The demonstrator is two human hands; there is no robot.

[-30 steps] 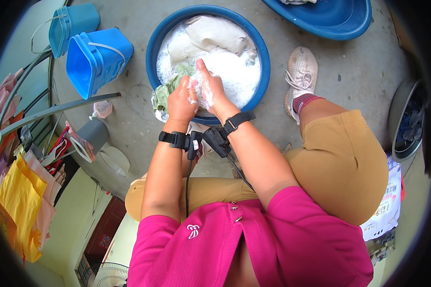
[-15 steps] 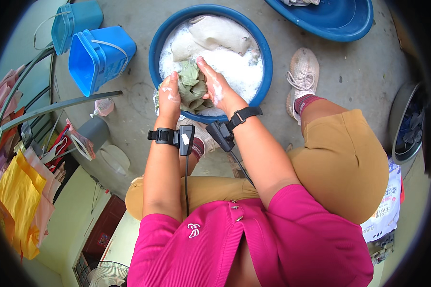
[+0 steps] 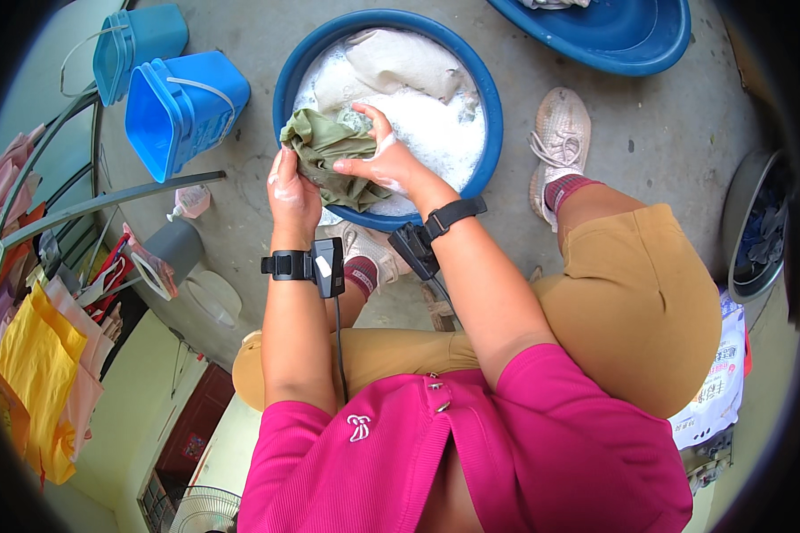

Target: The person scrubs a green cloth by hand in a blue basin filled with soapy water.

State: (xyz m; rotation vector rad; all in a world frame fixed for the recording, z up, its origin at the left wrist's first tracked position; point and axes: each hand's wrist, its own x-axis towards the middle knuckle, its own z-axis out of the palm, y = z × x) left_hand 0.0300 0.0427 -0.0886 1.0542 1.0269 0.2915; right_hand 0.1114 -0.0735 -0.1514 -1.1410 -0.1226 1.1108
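both hands, left hand [image 3: 292,191] and right hand [image 3: 384,162], clench the wet olive cloth [image 3: 329,151] over the blue basin [image 3: 295,73] rim: limp, soapy, likely slippery; grip bunched folds.

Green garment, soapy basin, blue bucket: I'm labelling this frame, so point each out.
green garment [image 3: 324,147], head view, on its bunched middle
soapy basin [image 3: 492,115], head view, on its right rim
blue bucket [image 3: 196,120], head view, on its side wall
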